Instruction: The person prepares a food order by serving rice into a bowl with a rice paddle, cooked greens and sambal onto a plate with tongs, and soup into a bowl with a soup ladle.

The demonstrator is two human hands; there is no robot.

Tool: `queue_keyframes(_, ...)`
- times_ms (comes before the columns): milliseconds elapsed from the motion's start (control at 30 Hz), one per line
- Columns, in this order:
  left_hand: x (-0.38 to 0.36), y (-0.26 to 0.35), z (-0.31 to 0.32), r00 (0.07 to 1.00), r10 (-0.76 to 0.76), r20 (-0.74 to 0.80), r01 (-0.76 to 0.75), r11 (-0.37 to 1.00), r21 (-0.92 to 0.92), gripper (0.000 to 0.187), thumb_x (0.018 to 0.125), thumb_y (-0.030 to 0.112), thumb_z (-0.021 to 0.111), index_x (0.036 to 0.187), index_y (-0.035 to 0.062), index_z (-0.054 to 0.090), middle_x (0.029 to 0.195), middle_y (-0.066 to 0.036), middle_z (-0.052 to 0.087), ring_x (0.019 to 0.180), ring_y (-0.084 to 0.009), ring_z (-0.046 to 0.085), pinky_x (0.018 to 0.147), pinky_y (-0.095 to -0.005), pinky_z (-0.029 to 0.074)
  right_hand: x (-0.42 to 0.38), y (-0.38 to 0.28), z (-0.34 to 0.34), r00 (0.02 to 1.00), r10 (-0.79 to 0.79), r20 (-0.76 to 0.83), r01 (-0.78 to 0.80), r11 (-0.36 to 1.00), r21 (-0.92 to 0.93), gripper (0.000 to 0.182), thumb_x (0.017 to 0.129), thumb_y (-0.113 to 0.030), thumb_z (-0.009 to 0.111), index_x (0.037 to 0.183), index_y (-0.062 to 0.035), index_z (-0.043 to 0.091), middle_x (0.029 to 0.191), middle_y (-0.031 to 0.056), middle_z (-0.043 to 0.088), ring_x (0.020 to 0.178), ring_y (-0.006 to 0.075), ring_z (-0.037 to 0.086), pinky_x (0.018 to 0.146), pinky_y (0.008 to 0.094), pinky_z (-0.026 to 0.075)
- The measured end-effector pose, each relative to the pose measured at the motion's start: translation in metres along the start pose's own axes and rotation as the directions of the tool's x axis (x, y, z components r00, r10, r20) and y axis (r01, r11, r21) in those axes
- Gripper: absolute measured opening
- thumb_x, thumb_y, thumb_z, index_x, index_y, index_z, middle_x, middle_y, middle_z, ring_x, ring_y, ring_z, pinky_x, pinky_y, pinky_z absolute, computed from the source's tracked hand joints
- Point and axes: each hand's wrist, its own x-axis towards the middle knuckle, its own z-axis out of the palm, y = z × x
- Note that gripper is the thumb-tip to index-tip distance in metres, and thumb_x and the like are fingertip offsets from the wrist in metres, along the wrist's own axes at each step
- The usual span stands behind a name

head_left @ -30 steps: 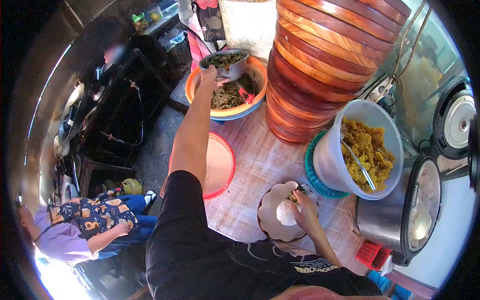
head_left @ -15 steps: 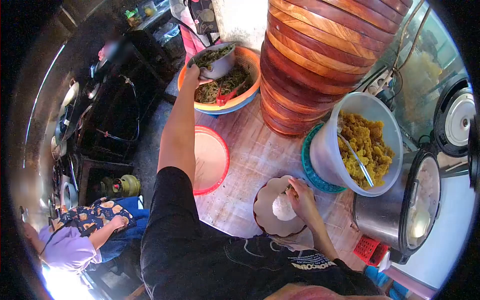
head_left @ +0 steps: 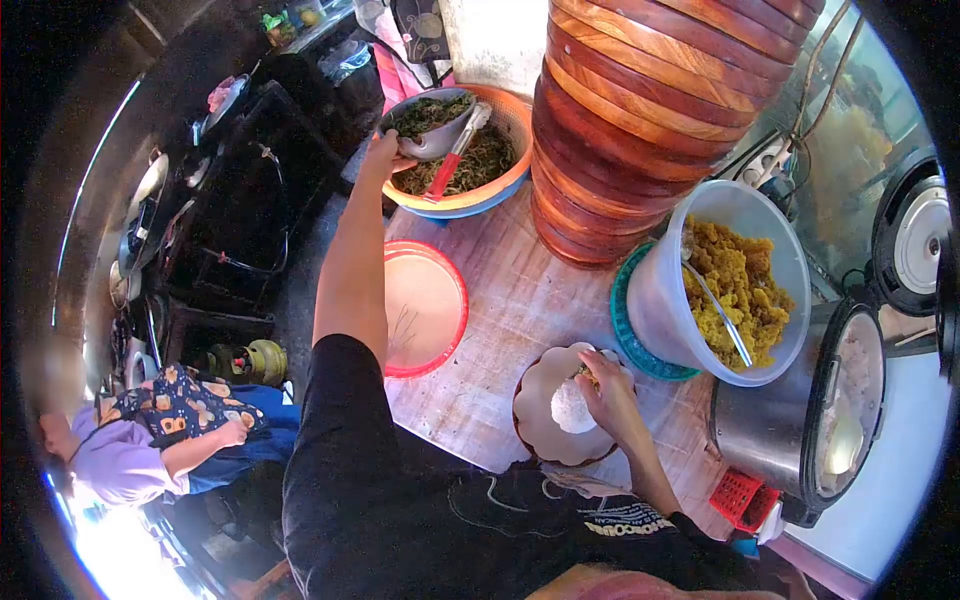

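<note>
My left hand (head_left: 390, 155) grips the edge of a grey bowl (head_left: 436, 142) of chopped greens, tilted over an orange basket (head_left: 517, 130) of dark noodle-like food. Red-handled tongs (head_left: 455, 158) lean in that basket, touching the bowl. Near the table's front, my right hand (head_left: 604, 393) is over a scalloped plate (head_left: 543, 400) with a mound of white rice (head_left: 571, 408). Its fingers are bent together beside the rice, on a small bit of brownish food that they partly hide.
A tall stack of wooden plates (head_left: 650, 130) stands at the back. Right of it are a tub (head_left: 655, 310) of yellow food with a spoon and a rice cooker (head_left: 765, 400). A red-rimmed container (head_left: 463, 300) sits left. A person (head_left: 130, 455) is at far left.
The tongs now stand with their metal end up against the bowl's side. My right hand remains at the plate beside the rice. The view has shifted slightly.
</note>
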Motion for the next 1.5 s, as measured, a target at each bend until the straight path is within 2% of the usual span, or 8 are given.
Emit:
queue_keyframes(367,-0.092,0.037,-0.020,0.991,0.134,0.019,-0.136,0.976,0.168,0.038,0.078,0.023,0.064,0.094,-0.0081,0.049,0.084,-0.015,0.053,0.075,-0.0224,0.058,0.053,-0.0373,0.059,-0.011,-0.002,0.004,0.985,-0.173,0.005,0.173,0.983,0.057,0.031,0.086,-0.013,0.056,0.115,-0.0004,0.057,0.111,0.0235,0.059,0.099,0.0392,0.057,0.082,0.0413,0.047)
queue_keyframes(633,-0.344,0.022,-0.055,0.917,0.396,0.046,-0.392,0.917,-0.075,0.019,0.092,0.016,0.048,0.094,-0.0028,0.053,0.095,-0.012,0.057,0.092,-0.0224,0.060,0.074,-0.0357,0.057,-0.048,0.008,-0.004,0.997,-0.079,-0.019,0.080,0.994,0.070,0.018,0.083,-0.011,0.059,0.098,-0.0038,0.066,0.084,0.0161,0.067,0.077,0.0301,0.066,0.067,0.0372,0.050)
queue_keyframes(933,-0.559,-0.168,-0.146,0.967,-0.060,-0.247,0.111,0.974,0.197,0.022,0.087,0.002,0.046,0.108,0.0032,0.054,0.089,-0.010,0.058,0.084,-0.0194,0.061,0.066,-0.0336,0.057,-0.097,0.026,0.012,0.967,-0.227,0.112,0.232,0.972,-0.032,0.023,0.084,-0.025,0.063,0.091,-0.0031,0.065,0.073,0.0153,0.064,0.063,0.0290,0.063,0.059,0.0367,0.048)
queue_keyframes(1067,-0.653,-0.337,-0.196,0.974,-0.166,-0.151,0.211,0.446,0.870,0.022,0.085,0.019,0.054,0.100,0.0041,0.060,0.087,-0.018,0.063,0.082,-0.0287,0.063,0.073,-0.0395,0.050,-0.119,-0.014,0.015,0.898,-0.423,0.125,0.419,0.906,0.056,0.032,0.086,-0.035,0.061,0.090,-0.0039,0.065,0.068,0.0143,0.062,0.056,0.0268,0.060,0.053,0.0377,0.045)
queue_keyframes(1200,-0.754,-0.466,-0.209,0.736,-0.677,0.032,0.486,0.560,0.671,0.038,0.087,0.038,0.054,0.104,0.0050,0.062,0.089,-0.013,0.065,0.090,-0.0273,0.062,0.079,-0.0376,0.048,-0.151,-0.026,0.049,0.742,-0.535,0.403,0.526,0.838,0.145,0.032,0.087,-0.035,0.059,0.078,-0.0049,0.066,0.059,0.0121,0.058,0.050,0.0261,0.055,0.049,0.0371,0.043)
queue_keyframes(1267,-0.789,-0.465,-0.192,0.752,-0.607,0.257,0.503,0.780,0.372,0.047,0.089,0.043,0.052,0.114,0.0035,0.057,0.100,-0.013,0.062,0.096,-0.0247,0.059,0.083,-0.0355,0.046,-0.170,-0.038,0.065,0.681,-0.560,0.472,0.563,0.812,0.151,0.032,0.087,-0.034,0.059,0.074,-0.0053,0.065,0.057,0.0120,0.057,0.049,0.0262,0.055,0.050,0.0371,0.045)
queue_keyframes(1433,-0.841,-0.338,-0.135,0.822,-0.568,-0.046,0.570,0.818,0.080,0.058,0.091,0.048,0.046,0.129,0.0041,0.040,0.119,-0.017,0.052,0.102,-0.0253,0.055,0.084,-0.0370,0.045,-0.212,-0.052,0.109,0.460,-0.758,0.461,0.774,0.598,0.210,0.033,0.087,-0.034,0.059,0.070,-0.0059,0.064,0.057,0.0119,0.057,0.049,0.0244,0.055,0.048,0.0378,0.045)
queue_keyframes(1500,-0.844,-0.389,-0.161,0.771,-0.636,0.019,0.625,0.763,0.164,0.062,0.090,0.051,0.044,0.132,0.0050,0.036,0.121,-0.018,0.050,0.103,-0.0262,0.054,0.082,-0.0397,0.046,-0.231,-0.055,0.126,0.442,-0.692,0.571,0.728,0.649,0.223,0.032,0.088,-0.032,0.058,0.071,-0.0054,0.064,0.057,0.0114,0.057,0.048,0.0241,0.054,0.047,0.0378,0.045)
